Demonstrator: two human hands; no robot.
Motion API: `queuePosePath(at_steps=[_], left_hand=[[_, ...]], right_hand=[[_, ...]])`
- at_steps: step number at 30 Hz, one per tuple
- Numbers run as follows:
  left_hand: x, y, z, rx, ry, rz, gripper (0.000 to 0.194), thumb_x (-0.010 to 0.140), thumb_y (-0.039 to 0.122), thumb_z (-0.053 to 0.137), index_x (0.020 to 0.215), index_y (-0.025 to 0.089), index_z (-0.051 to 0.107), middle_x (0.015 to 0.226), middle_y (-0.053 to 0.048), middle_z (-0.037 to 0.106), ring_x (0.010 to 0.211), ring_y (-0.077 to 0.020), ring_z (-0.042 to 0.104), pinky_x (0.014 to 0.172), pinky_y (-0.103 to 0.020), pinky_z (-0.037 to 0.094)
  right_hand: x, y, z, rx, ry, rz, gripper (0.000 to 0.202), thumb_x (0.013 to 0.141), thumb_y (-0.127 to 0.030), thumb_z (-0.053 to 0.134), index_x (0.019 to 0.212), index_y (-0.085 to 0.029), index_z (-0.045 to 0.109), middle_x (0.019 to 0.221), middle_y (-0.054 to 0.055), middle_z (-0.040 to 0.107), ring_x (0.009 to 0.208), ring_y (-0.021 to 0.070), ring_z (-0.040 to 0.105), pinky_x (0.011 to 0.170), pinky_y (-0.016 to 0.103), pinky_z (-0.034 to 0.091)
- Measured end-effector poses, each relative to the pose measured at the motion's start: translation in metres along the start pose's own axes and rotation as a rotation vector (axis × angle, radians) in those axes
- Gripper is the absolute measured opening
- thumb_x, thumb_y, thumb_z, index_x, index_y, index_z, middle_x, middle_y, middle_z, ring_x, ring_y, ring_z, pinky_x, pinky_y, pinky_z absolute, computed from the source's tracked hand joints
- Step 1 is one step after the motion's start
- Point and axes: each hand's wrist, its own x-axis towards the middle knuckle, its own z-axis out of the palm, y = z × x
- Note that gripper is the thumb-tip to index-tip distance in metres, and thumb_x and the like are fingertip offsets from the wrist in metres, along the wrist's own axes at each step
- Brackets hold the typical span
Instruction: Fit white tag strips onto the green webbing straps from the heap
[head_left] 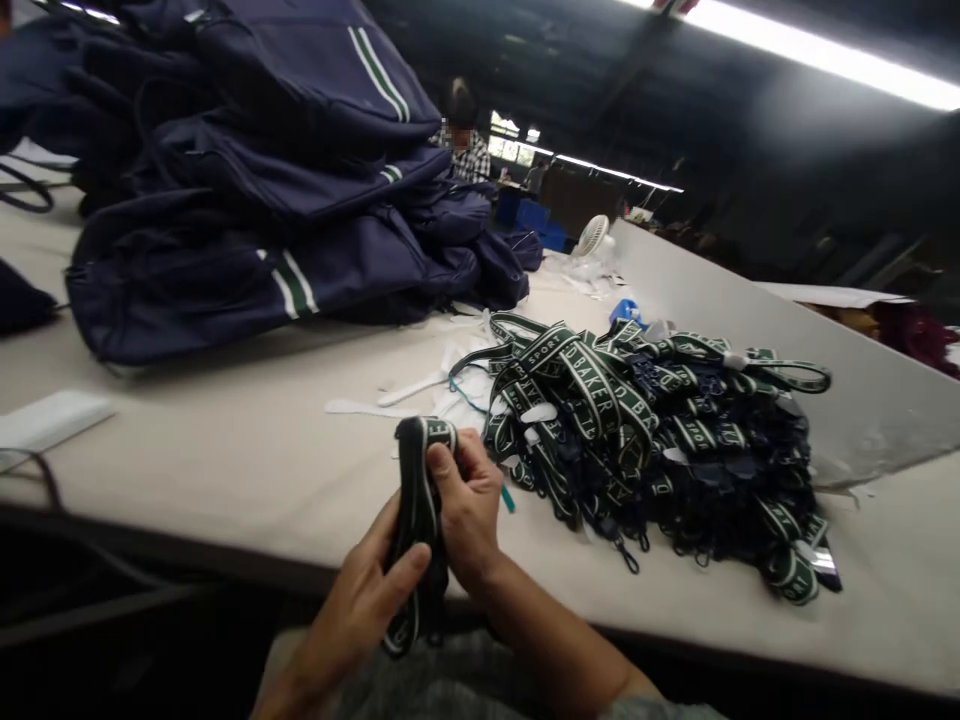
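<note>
Between my two hands is a folded dark green webbing strap [417,500] with white edge stripes, held upright just over the table's front edge. My left hand [379,580] is wrapped round its lower part, thumb across the front. Near the top, my right hand [469,500] pinches the strap with the thumb pressed on it. To the right lies a large heap of similar straps [592,390] with white lettering, some tied in bundles with white strips, with dark hooks [628,556] showing at the heap's near side.
Navy bags [247,270] with green and white stripes are stacked at the left. White strips [375,408] lie mid-table [247,450]. A low grey partition [750,350] runs along the right. Farther back are a white fan [593,235] and a person in a checked shirt [471,160].
</note>
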Motion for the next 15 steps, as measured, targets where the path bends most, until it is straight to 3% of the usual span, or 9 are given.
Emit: queuePosePath(at_steps=[2, 5, 7, 9, 11, 13, 15], left_hand=[[0.002, -0.007, -0.002, 0.045, -0.060, 0.020, 0.080, 0.079, 0.043, 0.071, 0.147, 0.020, 0.037, 0.148, -0.011, 0.047, 0.142, -0.0320, 0.033, 0.117, -0.042, 0.030], [-0.001, -0.017, -0.001, 0.041, -0.019, 0.002, 0.076, 0.083, 0.037, 0.067, 0.149, 0.021, 0.032, 0.150, -0.011, 0.043, 0.143, -0.0280, 0.031, 0.118, -0.039, 0.028], [-0.004, -0.020, 0.000, 0.011, 0.021, -0.033, 0.070, 0.086, 0.037, 0.064, 0.147, 0.021, 0.034, 0.139, -0.011, 0.053, 0.130, -0.0265, 0.048, 0.111, -0.036, 0.038], [-0.007, -0.020, -0.002, -0.067, 0.017, -0.120, 0.065, 0.088, 0.038, 0.061, 0.145, 0.021, 0.034, 0.111, -0.009, 0.065, 0.097, -0.0210, 0.063, 0.089, -0.031, 0.051], [-0.010, -0.019, -0.006, -0.180, -0.041, -0.201, 0.059, 0.090, 0.039, 0.057, 0.141, 0.019, 0.036, 0.087, -0.004, 0.064, 0.070, -0.0149, 0.058, 0.066, -0.025, 0.048], [-0.014, -0.018, -0.011, -0.260, -0.114, -0.214, 0.050, 0.091, 0.040, 0.055, 0.133, 0.017, 0.041, 0.077, -0.003, 0.061, 0.064, -0.0129, 0.053, 0.059, -0.023, 0.043], [-0.021, -0.021, -0.017, -0.280, -0.149, -0.209, 0.045, 0.090, 0.041, 0.055, 0.126, 0.017, 0.045, 0.076, -0.004, 0.061, 0.063, -0.0128, 0.052, 0.060, -0.024, 0.042]], right_hand=[[0.003, 0.009, 0.002, 0.029, 0.014, 0.057, 0.026, 0.090, -0.041, 0.060, 0.076, -0.018, 0.060, 0.083, 0.000, 0.048, 0.077, 0.0125, 0.046, 0.073, 0.025, 0.042], [0.005, 0.021, 0.007, 0.017, 0.046, 0.086, 0.027, 0.088, -0.042, 0.061, 0.079, -0.017, 0.066, 0.094, 0.002, 0.052, 0.087, 0.0143, 0.051, 0.081, 0.025, 0.045], [0.007, 0.026, 0.011, 0.053, 0.059, 0.132, 0.026, 0.086, -0.042, 0.063, 0.082, -0.017, 0.067, 0.099, 0.003, 0.054, 0.090, 0.0143, 0.053, 0.082, 0.025, 0.046], [0.008, 0.029, 0.014, 0.155, 0.039, 0.238, 0.026, 0.083, -0.042, 0.067, 0.088, -0.016, 0.067, 0.097, 0.003, 0.057, 0.082, 0.0121, 0.056, 0.074, 0.023, 0.048], [0.008, 0.029, 0.015, 0.275, -0.001, 0.390, 0.031, 0.076, -0.040, 0.074, 0.092, -0.016, 0.064, 0.086, 0.001, 0.061, 0.069, 0.0096, 0.056, 0.062, 0.020, 0.048], [0.005, 0.026, 0.014, 0.383, -0.045, 0.561, 0.039, 0.069, -0.037, 0.081, 0.094, -0.016, 0.059, 0.077, 0.000, 0.063, 0.062, 0.0099, 0.058, 0.050, 0.017, 0.044], [-0.001, 0.021, 0.011, 0.479, -0.107, 0.740, 0.047, 0.067, -0.036, 0.083, 0.101, -0.018, 0.056, 0.082, 0.003, 0.068, 0.063, 0.0135, 0.064, 0.039, 0.014, 0.036]])
